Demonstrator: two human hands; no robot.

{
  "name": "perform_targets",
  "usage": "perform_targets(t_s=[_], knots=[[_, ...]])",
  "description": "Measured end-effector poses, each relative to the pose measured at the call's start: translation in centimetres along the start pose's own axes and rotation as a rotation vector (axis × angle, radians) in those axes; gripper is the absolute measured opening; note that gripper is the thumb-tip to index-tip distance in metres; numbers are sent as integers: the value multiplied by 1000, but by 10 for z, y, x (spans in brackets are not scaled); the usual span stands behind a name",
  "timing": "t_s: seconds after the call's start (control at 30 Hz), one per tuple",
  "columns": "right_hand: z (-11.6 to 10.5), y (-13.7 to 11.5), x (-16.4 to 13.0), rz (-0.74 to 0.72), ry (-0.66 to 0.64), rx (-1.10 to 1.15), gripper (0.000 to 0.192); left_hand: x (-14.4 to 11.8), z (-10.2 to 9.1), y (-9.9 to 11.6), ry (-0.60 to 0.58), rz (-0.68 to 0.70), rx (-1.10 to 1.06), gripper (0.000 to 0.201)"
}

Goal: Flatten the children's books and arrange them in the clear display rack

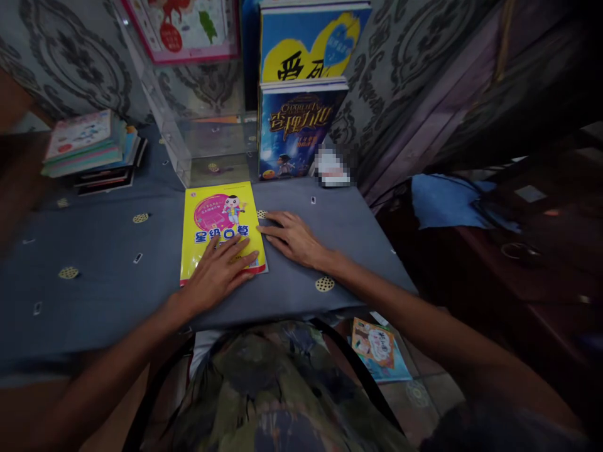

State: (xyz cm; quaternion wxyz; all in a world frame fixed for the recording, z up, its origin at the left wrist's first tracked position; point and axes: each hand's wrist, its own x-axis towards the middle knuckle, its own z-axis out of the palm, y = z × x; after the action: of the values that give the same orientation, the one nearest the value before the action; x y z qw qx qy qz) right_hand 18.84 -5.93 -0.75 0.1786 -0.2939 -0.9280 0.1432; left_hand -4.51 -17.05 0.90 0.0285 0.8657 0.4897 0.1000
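A yellow workbook with a pink circle and a cartoon child on its cover lies closed on the grey cloth-covered table. Across its lower part my left hand rests flat, fingers spread, hiding some of the print. My right hand lies on the cloth just right of the book, fingers stretched toward its right edge. Whether those fingertips touch the edge I cannot tell. Neither hand grips anything.
Behind the workbook stands a clear acrylic rack with upright books, including a dark blue book. To the left is a book stack. More books lie on the floor. A blue cloth is at right.
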Motion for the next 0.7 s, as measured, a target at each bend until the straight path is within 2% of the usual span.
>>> perform_targets(t_s=[0.17, 0.3, 0.43, 0.7], knots=[[-2, -21, -41, -106, -17, 71, 36, -1, 1, 3, 35, 37, -17, 32], [-4, -35, -60, -135, -23, 69, 35, -1, -1, 9, 55, 76, 17, 30], [-5, -42, -65, -146, -17, 85, 35, -1, -4, 14, 38, 108, 97, 30], [-5, -42, -66, -132, 7, 145, 37, -2, -3, 15, 38, 156, 109, 31]])
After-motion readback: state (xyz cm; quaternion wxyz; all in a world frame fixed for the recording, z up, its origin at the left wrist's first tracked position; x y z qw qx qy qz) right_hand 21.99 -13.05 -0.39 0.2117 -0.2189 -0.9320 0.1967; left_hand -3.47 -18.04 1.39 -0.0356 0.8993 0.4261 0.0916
